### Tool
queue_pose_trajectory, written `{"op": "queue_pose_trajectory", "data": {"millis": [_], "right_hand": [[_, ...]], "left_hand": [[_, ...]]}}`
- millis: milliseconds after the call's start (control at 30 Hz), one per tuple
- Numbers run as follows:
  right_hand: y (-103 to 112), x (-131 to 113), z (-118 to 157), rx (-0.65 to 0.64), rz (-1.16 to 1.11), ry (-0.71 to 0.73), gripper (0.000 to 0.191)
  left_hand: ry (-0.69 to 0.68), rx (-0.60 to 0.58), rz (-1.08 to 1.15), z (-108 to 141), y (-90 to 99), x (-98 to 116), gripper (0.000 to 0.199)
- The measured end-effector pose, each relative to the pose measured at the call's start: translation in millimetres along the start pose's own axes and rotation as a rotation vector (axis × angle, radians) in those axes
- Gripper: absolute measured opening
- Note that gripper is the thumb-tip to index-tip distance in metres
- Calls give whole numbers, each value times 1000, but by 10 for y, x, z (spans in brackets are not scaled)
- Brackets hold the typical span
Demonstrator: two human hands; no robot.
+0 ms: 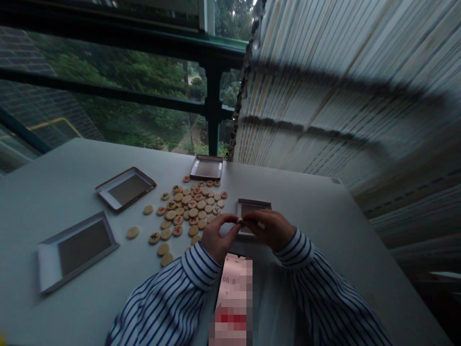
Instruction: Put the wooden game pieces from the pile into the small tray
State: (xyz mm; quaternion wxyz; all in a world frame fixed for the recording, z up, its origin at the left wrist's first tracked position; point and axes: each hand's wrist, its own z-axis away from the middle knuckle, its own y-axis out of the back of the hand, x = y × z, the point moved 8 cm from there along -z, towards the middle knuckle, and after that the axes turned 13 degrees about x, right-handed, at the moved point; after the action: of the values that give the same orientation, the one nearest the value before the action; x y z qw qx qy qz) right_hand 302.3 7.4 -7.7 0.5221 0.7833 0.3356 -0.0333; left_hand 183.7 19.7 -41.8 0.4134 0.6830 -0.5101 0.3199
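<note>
My left hand (219, 236) and my right hand (270, 228) meet at their fingertips over a shallow box lid or tray (254, 202) on the table. Between the thumbs and fingers of both is a small pale disc (241, 221), which looks like a Chinese chess piece; its face cannot be made out. Left of my hands lies a loose heap of round wooden Chinese chess pieces (192, 212). Some show red or black characters, while others are blank side up. My hands hide part of the tray and some pieces near the left wrist.
On the white table (324, 230) stand more shallow trays: one at the back (206, 178), one at left (112, 207) and one at front left (81, 278). A lit phone (234, 274) lies between my forearms. Behind are a window and a striped curtain (306, 86).
</note>
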Motion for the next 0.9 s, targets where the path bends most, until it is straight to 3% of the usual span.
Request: {"op": "queue_pose_trajectory", "data": {"millis": [267, 567, 900], "right_hand": [[2, -14, -5, -16, 0, -14, 16], [16, -63, -23, -6, -19, 18, 16], [77, -47, -41, 73, -25, -9, 17]], "left_hand": [[43, -17, 6, 2, -7, -35, 14], [-30, -16, -18, 4, -8, 23, 12], [-9, -47, 48, 12, -31, 18, 16]]}}
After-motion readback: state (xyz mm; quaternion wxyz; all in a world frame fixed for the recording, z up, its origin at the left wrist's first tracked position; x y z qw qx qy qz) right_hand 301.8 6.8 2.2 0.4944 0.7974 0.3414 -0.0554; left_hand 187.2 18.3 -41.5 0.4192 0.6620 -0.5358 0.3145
